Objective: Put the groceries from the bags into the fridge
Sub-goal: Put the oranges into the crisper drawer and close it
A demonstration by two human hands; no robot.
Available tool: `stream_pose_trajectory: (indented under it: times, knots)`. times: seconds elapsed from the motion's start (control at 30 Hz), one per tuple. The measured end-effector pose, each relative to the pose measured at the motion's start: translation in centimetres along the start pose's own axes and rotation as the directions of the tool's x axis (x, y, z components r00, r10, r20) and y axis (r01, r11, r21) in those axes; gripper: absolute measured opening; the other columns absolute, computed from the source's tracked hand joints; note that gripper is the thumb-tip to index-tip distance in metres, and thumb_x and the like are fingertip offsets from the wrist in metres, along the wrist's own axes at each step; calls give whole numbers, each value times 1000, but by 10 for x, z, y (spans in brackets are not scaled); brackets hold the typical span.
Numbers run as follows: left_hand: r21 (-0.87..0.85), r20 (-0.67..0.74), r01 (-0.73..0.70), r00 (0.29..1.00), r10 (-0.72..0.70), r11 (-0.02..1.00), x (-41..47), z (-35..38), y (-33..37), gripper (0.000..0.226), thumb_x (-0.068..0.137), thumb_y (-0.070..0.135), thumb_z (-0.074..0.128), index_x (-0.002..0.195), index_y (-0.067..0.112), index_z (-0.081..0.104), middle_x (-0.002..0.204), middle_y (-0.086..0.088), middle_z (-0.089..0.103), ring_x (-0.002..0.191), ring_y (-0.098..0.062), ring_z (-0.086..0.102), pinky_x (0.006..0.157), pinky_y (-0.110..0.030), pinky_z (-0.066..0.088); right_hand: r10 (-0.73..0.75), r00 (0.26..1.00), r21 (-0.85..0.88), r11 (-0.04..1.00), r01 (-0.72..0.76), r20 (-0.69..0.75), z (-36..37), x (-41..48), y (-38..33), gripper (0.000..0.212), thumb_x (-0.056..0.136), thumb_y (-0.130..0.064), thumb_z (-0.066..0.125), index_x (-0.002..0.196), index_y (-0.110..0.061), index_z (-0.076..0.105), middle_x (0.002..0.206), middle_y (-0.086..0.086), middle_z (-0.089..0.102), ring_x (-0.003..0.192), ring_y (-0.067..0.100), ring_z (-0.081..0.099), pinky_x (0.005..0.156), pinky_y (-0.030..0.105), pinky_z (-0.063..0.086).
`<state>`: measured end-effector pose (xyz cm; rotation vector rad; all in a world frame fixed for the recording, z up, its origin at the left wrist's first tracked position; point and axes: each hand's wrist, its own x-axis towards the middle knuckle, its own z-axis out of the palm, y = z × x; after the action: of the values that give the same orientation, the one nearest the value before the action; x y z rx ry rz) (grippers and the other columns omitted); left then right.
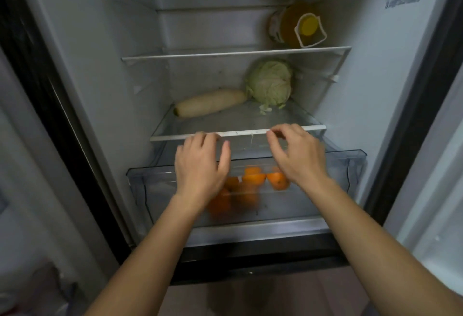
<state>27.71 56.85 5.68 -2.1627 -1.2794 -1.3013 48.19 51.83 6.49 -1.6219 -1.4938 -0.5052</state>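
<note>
While the fridge [105,65] stands open, its clear drawer [350,162] at the bottom is pulled out toward the person, its front wall near the fridge's lower edge. Just above the drawer sits the lowest glass shelf [295,115]. The middle shelf [225,53] above it carries a jug [288,27] of amber liquid with a yellow cap, lying tilted in the right rear corner. On the lowest shelf a pale green cabbage [271,82] rests toward the right rear corner, with a few loose leaf scraps in front of it. A long white radish [210,104] lies on its side beside the cabbage, one end touching it and the other pointing toward the shelf's left edge.

Both bare hands hover over the drawer, at the lowest shelf's front edge. The left hand [200,165] has its fingers bent loosely with the tips at that edge; contact cannot be told through the blur. The right hand [298,155] is loosely curled, thumb apart from the fingers, with nothing in it. Several oranges [253,177] lie heaped in the drawer, near its front wall and between the two wrists.
</note>
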Motion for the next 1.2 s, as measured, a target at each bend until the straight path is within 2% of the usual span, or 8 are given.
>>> stream_pose_trajectory:
  times: [0.07,0.13,0.23,0.5,0.7,0.8,1.0,1.2]
  knots:
    - [24,-48,-35,998,36,999,-31,6,-2,34,95,41,52,107,14,69,107,-9,66,103,-30,59,91,-44,41,-96,988,-42,995,91,-118,5,-29,9,37,97,-45,52,116,-18,68,115,5,66,107,26,62,88,40,48]
    - [64,-52,-76,996,79,995,-55,14,-6,40,95,41,54,117,11,68,119,-14,63,117,-34,56,109,-53,32,-165,980,-139,979,149,-112,15,-54,22,50,95,-48,54,130,-14,61,134,14,57,127,32,52,110,48,36]
    - [135,-17,-108,994,111,985,-65,21,-11,50,97,46,51,131,11,61,133,-15,58,130,-34,49,117,-57,19,-209,975,-254,950,184,-73,28,-71,36,60,93,-50,57,144,-20,49,151,18,42,144,36,34,122,52,14]
    - [182,111,-89,991,70,979,-28,44,-28,49,99,47,47,131,13,58,127,-12,60,124,-32,51,115,-55,21,-177,984,-299,941,159,-33,59,-39,41,53,93,-41,61,141,-20,50,145,19,44,139,37,36,122,51,15]
    - [190,313,-76,950,13,979,0,74,-43,50,104,41,35,148,18,37,155,-14,36,146,-32,27,122,-51,7,-103,976,-361,917,168,192,83,-10,53,61,97,-51,46,149,-20,37,153,21,38,145,38,28,123,53,13]
    - [213,332,-52,943,-23,976,8,86,-43,55,101,44,30,149,17,37,158,-14,32,148,-33,23,121,-50,4,-70,975,-353,925,142,209,95,-2,55,66,94,-53,50,150,-20,36,156,21,32,149,38,21,123,54,11]
    - [245,332,-51,943,-34,968,12,99,-46,55,94,39,42,143,14,43,146,-19,45,139,-37,34,117,-55,6,-71,986,-329,937,117,150,106,1,57,65,87,-52,53,142,-18,42,144,21,41,140,40,32,122,56,12]
    - [200,466,-79,884,-24,977,18,82,-46,68,94,33,51,153,20,20,159,-14,22,148,-32,12,120,-53,-1,-33,976,-354,929,110,216,101,6,52,68,85,-55,51,142,-19,43,143,22,43,139,39,32,122,55,10]
